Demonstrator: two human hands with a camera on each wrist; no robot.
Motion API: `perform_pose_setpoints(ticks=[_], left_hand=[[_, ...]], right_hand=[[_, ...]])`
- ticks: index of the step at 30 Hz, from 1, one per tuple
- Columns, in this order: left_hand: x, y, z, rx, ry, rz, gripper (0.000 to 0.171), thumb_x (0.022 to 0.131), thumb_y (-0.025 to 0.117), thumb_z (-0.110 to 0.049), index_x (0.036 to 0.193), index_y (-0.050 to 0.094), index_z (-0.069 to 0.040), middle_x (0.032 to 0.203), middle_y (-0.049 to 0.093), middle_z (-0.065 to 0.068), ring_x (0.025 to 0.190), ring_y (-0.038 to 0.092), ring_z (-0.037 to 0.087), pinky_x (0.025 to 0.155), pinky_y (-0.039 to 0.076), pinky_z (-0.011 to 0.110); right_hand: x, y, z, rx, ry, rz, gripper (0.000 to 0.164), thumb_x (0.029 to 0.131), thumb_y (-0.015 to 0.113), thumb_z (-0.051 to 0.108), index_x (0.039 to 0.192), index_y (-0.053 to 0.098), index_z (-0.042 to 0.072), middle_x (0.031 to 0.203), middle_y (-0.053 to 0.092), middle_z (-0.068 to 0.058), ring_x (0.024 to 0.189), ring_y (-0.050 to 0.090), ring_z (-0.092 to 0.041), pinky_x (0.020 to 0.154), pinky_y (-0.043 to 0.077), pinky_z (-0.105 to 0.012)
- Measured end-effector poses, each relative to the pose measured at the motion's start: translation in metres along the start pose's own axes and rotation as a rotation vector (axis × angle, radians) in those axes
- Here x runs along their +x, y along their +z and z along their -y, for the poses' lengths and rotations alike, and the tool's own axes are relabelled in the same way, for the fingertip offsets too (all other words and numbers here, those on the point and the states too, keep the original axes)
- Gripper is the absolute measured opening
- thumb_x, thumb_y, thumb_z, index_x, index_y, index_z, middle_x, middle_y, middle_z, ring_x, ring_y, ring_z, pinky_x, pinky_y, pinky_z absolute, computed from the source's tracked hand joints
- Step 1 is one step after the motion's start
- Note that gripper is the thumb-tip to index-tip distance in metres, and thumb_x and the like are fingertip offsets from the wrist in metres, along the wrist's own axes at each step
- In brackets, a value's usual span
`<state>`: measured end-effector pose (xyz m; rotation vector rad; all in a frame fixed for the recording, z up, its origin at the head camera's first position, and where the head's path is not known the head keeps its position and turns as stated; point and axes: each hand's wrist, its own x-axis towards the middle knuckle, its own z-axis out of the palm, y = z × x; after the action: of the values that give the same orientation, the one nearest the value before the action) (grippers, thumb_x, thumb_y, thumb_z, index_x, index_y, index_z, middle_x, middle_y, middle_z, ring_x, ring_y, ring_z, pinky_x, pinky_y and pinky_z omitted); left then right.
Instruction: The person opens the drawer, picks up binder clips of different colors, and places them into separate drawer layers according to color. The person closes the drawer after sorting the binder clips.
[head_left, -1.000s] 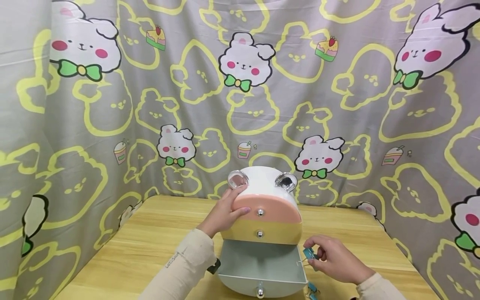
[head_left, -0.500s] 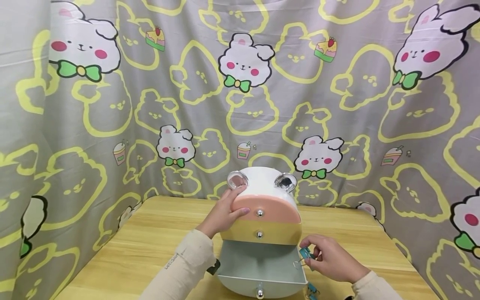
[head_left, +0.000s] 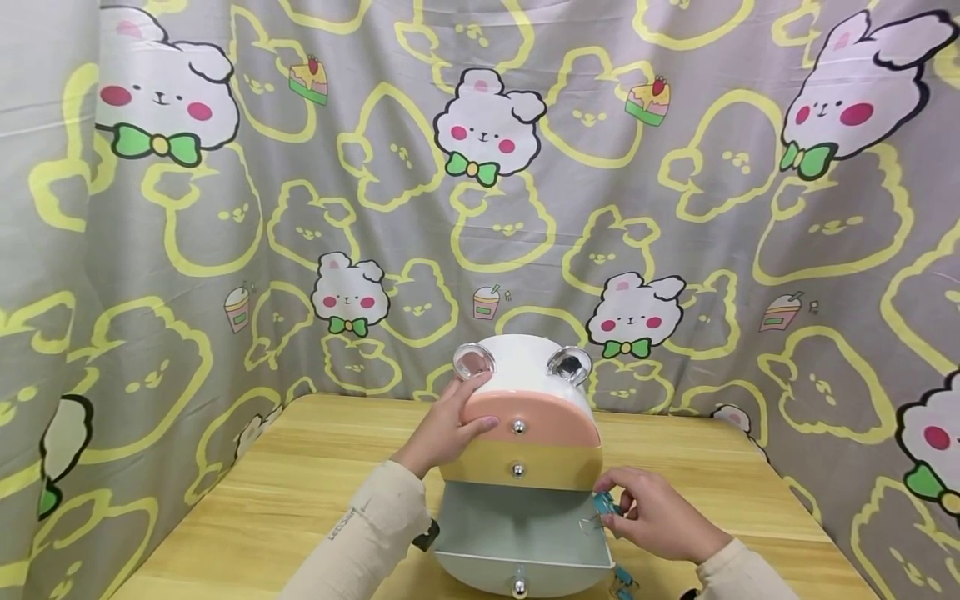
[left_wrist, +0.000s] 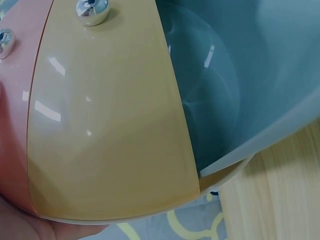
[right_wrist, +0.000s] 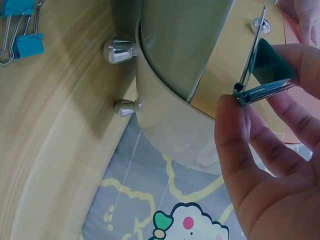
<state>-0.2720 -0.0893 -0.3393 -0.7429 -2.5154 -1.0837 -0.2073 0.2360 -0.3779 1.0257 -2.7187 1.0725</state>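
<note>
A small drawer cabinet (head_left: 536,358) with a white top and round silver ears stands on the table. Its pink and yellow drawers are closed, while the grey-green bottom drawer (head_left: 517,575) is pulled out. My left hand (head_left: 444,427) grips the cabinet's upper left side, thumb on the pink front. In my right hand (head_left: 660,515) a teal binder clip (right_wrist: 272,65) is pinched between thumb and fingers, its wire handles spread apart. The clip is at the open drawer's right edge, wires over the drawer in the head view. No objects show inside the visible part of the drawer.
Loose teal binder clips (right_wrist: 29,46) lie on the wooden table (head_left: 322,450) right of the drawer's front. A patterned curtain (head_left: 420,217) hangs behind and on both sides. The open drawer juts toward me with a silver knob (head_left: 519,587).
My right hand has moved left with the binder clip, from beside the drawer to its right edge, the wires now over it. My left hand stays on the cabinet.
</note>
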Motion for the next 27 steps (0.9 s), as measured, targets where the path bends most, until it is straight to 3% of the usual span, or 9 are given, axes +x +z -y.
perform_pose_setpoints(ticks=[8, 27], left_hand=[[-0.001, -0.0002, -0.0005, -0.001, 0.025, -0.004, 0.065, 0.09, 0.069, -0.033, 0.148, 0.04, -0.022, 0.137, 0.045, 0.014, 0.116, 0.051, 0.032, 0.096, 0.042, 0.056], [-0.0013, -0.0011, -0.0016, -0.002, 0.013, -0.01, 0.065, 0.091, 0.069, -0.033, 0.148, 0.04, -0.023, 0.136, 0.045, 0.013, 0.114, 0.052, 0.032, 0.094, 0.043, 0.055]], right_hand=[[0.0004, -0.0024, 0.003, -0.012, -0.004, 0.004, 0.023, 0.089, 0.072, 0.015, 0.108, 0.063, 0.007, 0.096, 0.06, 0.004, 0.063, 0.051, -0.004, 0.052, 0.048, -0.024], [0.0046, -0.0004, 0.004, -0.038, -0.035, -0.01, 0.021, 0.088, 0.073, 0.014, 0.106, 0.063, 0.01, 0.088, 0.057, 0.008, 0.064, 0.051, -0.003, 0.052, 0.048, -0.023]])
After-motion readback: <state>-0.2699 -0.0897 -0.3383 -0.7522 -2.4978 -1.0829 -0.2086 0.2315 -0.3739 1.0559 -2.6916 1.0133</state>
